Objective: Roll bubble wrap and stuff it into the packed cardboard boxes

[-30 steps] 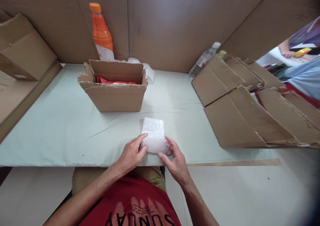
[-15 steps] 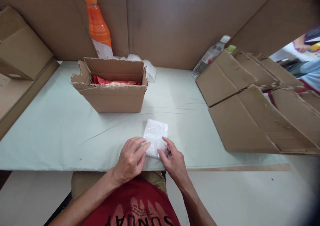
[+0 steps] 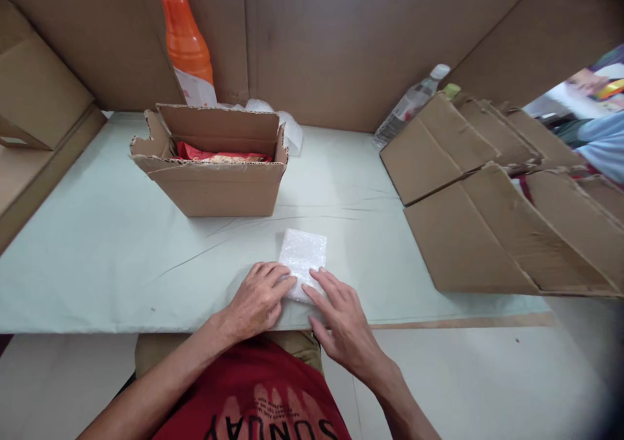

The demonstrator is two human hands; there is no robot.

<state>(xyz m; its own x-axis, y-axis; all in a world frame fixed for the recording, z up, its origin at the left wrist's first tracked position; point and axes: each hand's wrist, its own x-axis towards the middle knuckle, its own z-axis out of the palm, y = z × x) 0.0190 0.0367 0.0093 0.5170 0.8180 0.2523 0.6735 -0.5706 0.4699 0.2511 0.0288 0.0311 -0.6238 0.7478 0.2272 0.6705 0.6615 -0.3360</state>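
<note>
A flat rectangular packet of bubble wrap (image 3: pixel 303 251) lies on the covered table near its front edge, in front of me. At its lower left side my left hand (image 3: pixel 260 298) is closed on the edge, with a fingertip on top; part of the thumb's contact is hidden. My right hand (image 3: pixel 344 316) has its fingers spread, two of them lying on the packet's right side and the thumb held apart toward the table edge. Whatever the wrap encloses cannot be made out.
An open cardboard box (image 3: pixel 229 190) with red packages stands behind the packet, an orange bottle (image 3: pixel 189 53) behind it. To the right are several open cardboard boxes (image 3: pixel 468 232) and a clear bottle (image 3: pixel 412 105). A cardboard box (image 3: pixel 39 76) stands left. Another person's sleeve (image 3: pixel 602 141) shows far right.
My right hand has opened, its thumb moving off the packet toward the table edge. My left fingers have slid slightly right over the packet. The view has shifted slightly.
</note>
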